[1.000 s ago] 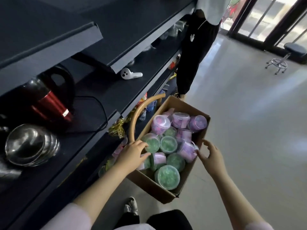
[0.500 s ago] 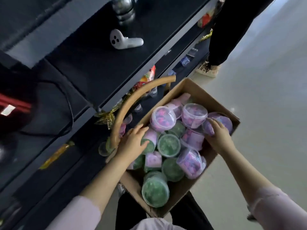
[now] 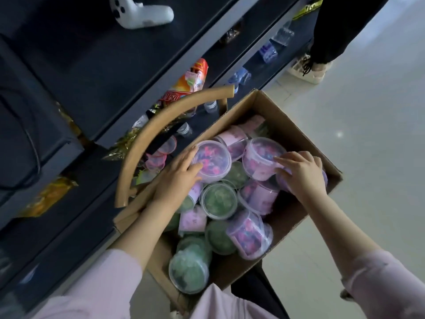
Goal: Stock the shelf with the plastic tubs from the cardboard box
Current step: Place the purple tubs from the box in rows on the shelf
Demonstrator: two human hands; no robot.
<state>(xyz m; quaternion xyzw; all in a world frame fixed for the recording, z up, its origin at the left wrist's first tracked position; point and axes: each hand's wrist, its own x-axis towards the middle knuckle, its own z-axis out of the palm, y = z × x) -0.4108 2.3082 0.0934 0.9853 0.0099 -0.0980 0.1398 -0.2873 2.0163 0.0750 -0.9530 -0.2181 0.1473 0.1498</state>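
An open cardboard box (image 3: 303, 143) in front of me holds several clear plastic tubs, some with purple contents, some green (image 3: 218, 200). My left hand (image 3: 177, 180) grips the near edge of a purple tub (image 3: 213, 161) at the box's far left, thumb on its lid. My right hand (image 3: 303, 173) lies curled over a purple tub (image 3: 281, 180) at the right wall, its fingertips touching the lid of a neighbouring purple tub (image 3: 259, 157). Two or three pink tubs (image 3: 161, 155) stand on the dark low shelf (image 3: 96, 171) left of the box.
A tan curved basket handle (image 3: 158, 125) arcs between the shelf and the box. The shelves carry a white controller (image 3: 140, 12), an orange-red snack pack (image 3: 188, 81) and water bottles (image 3: 239, 77). Another person's leg and shoe (image 3: 310, 67) stand at the far right on the pale floor.
My view has tilted down and closer to the box. My left hand moved from the box's near-left tubs to the far purple tub. My right hand reached into the box's right side.
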